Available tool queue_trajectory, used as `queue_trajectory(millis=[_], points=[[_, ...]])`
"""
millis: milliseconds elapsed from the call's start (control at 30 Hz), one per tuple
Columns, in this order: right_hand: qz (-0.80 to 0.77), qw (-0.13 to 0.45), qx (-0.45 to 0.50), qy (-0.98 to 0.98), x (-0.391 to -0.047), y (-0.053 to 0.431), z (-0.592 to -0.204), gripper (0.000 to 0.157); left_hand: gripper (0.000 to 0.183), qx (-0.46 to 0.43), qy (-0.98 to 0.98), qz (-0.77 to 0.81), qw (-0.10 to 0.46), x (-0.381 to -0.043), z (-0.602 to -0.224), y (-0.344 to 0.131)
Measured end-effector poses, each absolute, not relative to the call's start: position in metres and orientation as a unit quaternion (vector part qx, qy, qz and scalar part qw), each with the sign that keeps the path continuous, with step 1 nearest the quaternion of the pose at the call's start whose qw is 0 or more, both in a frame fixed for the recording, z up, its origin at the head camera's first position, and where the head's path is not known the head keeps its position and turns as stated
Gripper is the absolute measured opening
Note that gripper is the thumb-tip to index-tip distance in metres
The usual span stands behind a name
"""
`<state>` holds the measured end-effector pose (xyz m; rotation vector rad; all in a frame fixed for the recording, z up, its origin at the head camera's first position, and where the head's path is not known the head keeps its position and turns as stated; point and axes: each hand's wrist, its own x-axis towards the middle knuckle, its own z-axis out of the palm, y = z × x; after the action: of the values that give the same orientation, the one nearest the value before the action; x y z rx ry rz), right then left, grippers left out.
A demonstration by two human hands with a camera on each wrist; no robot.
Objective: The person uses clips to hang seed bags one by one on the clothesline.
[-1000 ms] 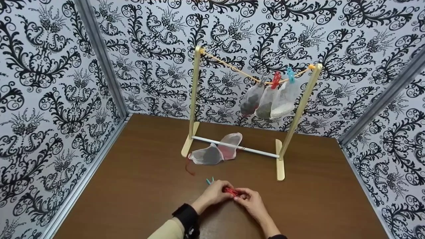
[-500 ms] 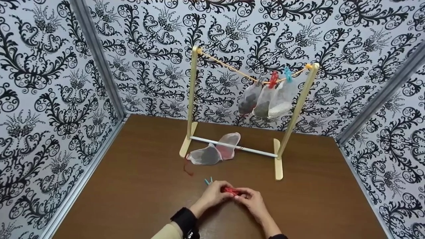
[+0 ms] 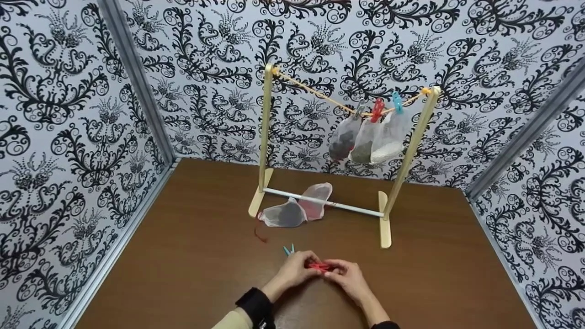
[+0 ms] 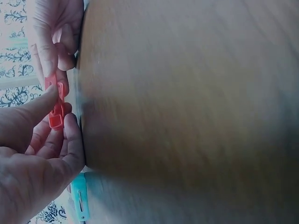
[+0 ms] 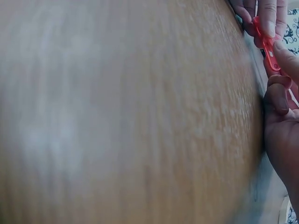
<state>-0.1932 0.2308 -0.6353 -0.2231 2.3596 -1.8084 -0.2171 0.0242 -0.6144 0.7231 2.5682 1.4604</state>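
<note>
Near the front of the table, both hands hold a red clothespin between them. My left hand pinches one end of it; in the left wrist view the thumb lies across the red plastic. From the other side my right hand pinches it with thumb and fingers, and the right wrist view shows the clothespin's flat side. Just behind the left hand lies a teal clothespin, partly covered by that hand in the head view.
Behind the hands stands a wooden rack with an orange cord. Three mesh pouches hang on it from clothespins. Two more pouches lie around the white crossbar. Patterned walls enclose the brown table.
Both hands keep hold of the red clothespin and stay almost in place, with only slight finger movement. The head view shifts a little.
</note>
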Motion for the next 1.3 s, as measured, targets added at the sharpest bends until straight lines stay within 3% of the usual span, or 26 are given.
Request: queue_trajectory(millis=[367,600,700,833,1000,1133,1300], points=[[-0.558,0.021,-0.128,0.82,-0.179,0.219,-0.604,0.021,0.015,0.222,0.855,0.468,0.01,-0.213,-0.621,0.028],[-0.576,-0.016,-0.113,0.81,-0.187,0.223,-0.627,0.018,0.015,0.249,0.869,0.428,0.007,-0.219,-0.613,0.028],[-0.585,-0.014,-0.106,0.804,-0.193,0.225,-0.641,0.018,0.015,0.261,0.871,0.416,-0.021,-0.227,-0.605,0.02],[-0.594,-0.006,-0.103,0.798,-0.196,0.226,-0.647,0.02,0.015,0.256,0.867,0.415,-0.098,-0.248,-0.593,0.002],[-0.605,0.013,-0.105,0.789,-0.198,0.226,-0.643,0.024,0.026,0.173,0.897,0.371,-0.165,-0.284,-0.583,-0.027],[-0.615,0.03,-0.105,0.781,-0.198,0.228,-0.64,0.027,0.035,0.095,0.926,0.333,-0.153,-0.301,-0.583,-0.046],[-0.629,0.056,-0.088,0.77,-0.196,0.229,-0.639,0.03,0.034,0.068,0.951,0.28,-0.115,-0.305,-0.595,-0.058]])
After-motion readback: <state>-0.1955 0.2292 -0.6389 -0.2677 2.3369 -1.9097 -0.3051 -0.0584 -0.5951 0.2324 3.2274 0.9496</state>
